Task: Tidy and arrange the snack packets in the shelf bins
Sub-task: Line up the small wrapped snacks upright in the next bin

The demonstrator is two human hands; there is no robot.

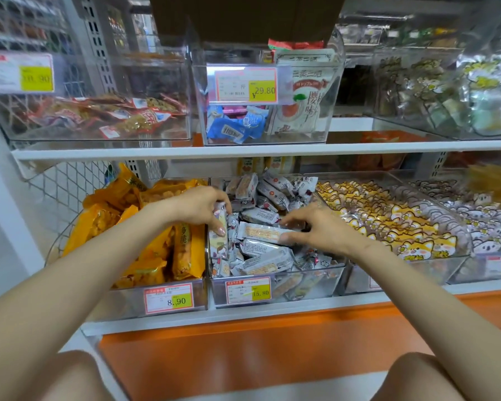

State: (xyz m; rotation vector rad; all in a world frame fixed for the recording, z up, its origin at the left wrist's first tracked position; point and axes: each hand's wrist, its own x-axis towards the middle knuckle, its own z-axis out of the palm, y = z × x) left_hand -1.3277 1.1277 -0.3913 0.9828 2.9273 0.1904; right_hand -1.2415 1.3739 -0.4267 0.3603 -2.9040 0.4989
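Observation:
A clear middle bin (275, 287) on the lower shelf is full of small white snack bar packets (268, 263) lying every which way. My left hand (198, 206) reaches in at the bin's left side and pinches an upright packet (219, 227) against the wall. My right hand (310, 227) is over the middle of the bin, its thumb and fingers holding a long white and orange bar packet (261, 233) that lies crosswise on the pile.
An orange-packet bin (156, 299) stands to the left, a cat-print packet bin (388, 224) to the right. The upper shelf (185, 153) carries clear bins, one with blue packets (237, 125). An orange base panel (243, 342) and my knees are below.

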